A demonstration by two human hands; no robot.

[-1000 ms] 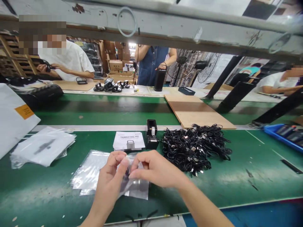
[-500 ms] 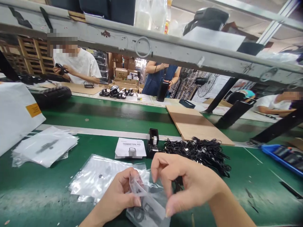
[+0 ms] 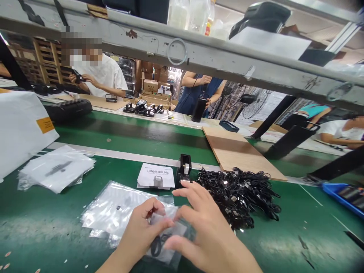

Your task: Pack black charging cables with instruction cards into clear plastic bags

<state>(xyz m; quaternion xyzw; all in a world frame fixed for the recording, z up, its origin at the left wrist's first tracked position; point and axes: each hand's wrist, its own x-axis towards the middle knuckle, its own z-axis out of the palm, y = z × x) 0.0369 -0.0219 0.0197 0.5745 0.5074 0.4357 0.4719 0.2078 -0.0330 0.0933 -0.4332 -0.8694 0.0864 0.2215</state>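
My left hand [image 3: 142, 229] pinches the top edge of a clear plastic bag [image 3: 167, 258] between thumb and fingers. Inside the bag a coiled black cable [image 3: 156, 246] shows through the film. Over the bag's right side is my right hand [image 3: 209, 229], its fingers apart and curved, with the fingertips close to the bag's mouth. Whether those fingertips touch the film I cannot tell. Just left of my hands lies a stack of bagged white sheets [image 3: 113, 208]. A tangled heap of black cables [image 3: 241, 193] is beyond my right hand.
Behind the hands stand a stack of printed manuals [image 3: 156, 176] and a black tape dispenser [image 3: 184, 167]. More bagged sheets [image 3: 58, 168] lie at the left. A wooden board [image 3: 241, 151] and a blue tray [image 3: 338, 199] are rightward. Co-workers sit and stand across the bench under a metal beam [image 3: 216, 53].
My right hand has moved left and its fingers have spread over the bag. My left hand still grips the bag's top. The view has shifted slightly.
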